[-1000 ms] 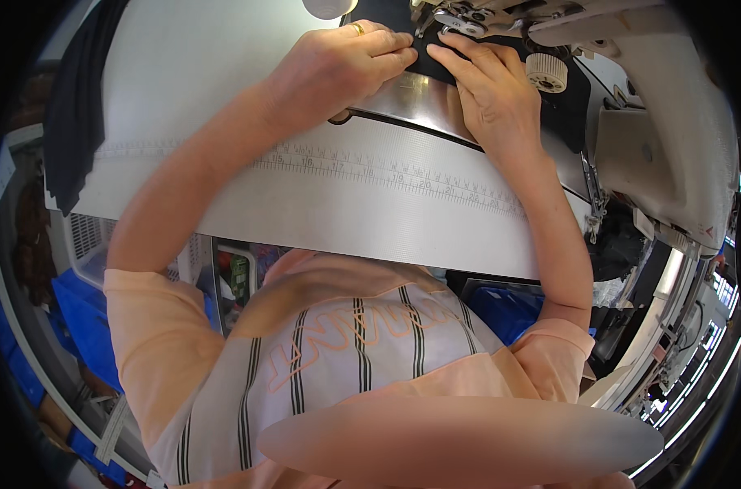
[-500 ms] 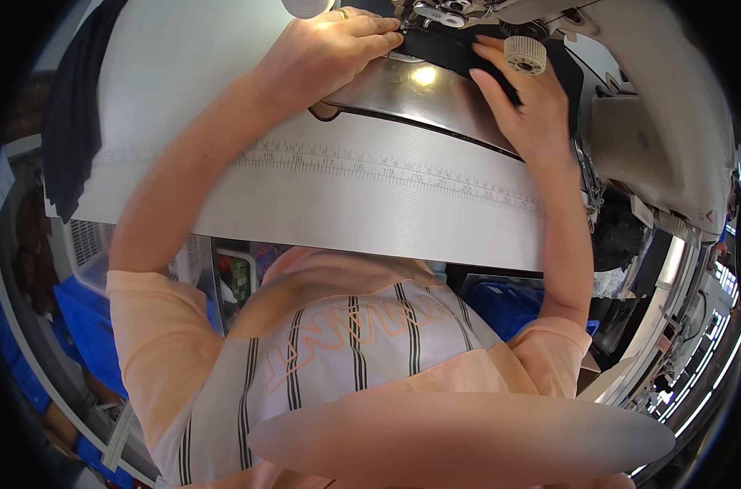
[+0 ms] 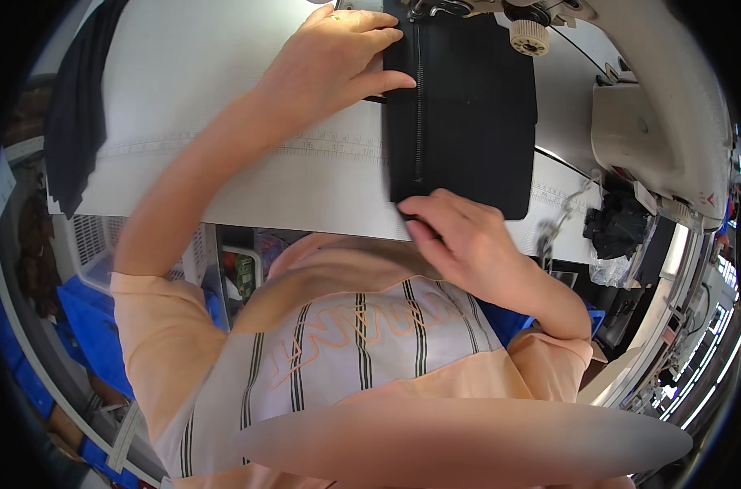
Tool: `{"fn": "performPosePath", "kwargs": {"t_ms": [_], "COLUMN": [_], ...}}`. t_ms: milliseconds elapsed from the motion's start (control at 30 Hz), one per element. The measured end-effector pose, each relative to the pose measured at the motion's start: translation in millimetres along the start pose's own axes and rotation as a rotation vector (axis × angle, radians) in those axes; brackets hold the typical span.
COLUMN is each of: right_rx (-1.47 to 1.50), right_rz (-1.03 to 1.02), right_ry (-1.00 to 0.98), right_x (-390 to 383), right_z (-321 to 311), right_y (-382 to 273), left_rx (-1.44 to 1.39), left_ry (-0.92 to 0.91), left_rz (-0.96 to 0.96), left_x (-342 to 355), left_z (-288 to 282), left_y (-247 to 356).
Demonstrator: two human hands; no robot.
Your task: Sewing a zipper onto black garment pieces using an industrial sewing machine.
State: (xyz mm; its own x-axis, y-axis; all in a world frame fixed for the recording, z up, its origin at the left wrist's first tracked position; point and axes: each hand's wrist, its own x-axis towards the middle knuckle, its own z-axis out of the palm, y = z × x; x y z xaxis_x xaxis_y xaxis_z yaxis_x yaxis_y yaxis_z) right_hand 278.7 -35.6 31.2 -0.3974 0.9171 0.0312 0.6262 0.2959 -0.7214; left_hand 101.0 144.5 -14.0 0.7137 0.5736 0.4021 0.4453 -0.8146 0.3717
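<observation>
Pinching black cloth (image 3: 476, 122) is the right hand (image 3: 472, 244); left hand (image 3: 334, 61) (loosely spread) touches it.

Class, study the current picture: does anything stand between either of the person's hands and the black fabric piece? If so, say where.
Nothing visible does. The right hand grasps the near left corner of the black fabric piece directly, and the left hand has its fingertips over the left edge.
</observation>
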Motion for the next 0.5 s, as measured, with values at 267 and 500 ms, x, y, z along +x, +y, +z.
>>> {"fn": "performPosePath", "kwargs": {"t_ms": [267, 500], "right_rx": [-0.147, -0.409], "right_rz": [0.028, -0.161], "right_ry": [0.368, 0.503], "right_x": [62, 84], "right_z": [-35, -33], "right_y": [45, 102], "left_rx": [0.015, 0.074], "left_ry": [-0.049, -0.063], "left_rz": [0.026, 0.051], "left_x": [-2, -3], "left_z": [1, 6], "left_y": [-5, 2]}}
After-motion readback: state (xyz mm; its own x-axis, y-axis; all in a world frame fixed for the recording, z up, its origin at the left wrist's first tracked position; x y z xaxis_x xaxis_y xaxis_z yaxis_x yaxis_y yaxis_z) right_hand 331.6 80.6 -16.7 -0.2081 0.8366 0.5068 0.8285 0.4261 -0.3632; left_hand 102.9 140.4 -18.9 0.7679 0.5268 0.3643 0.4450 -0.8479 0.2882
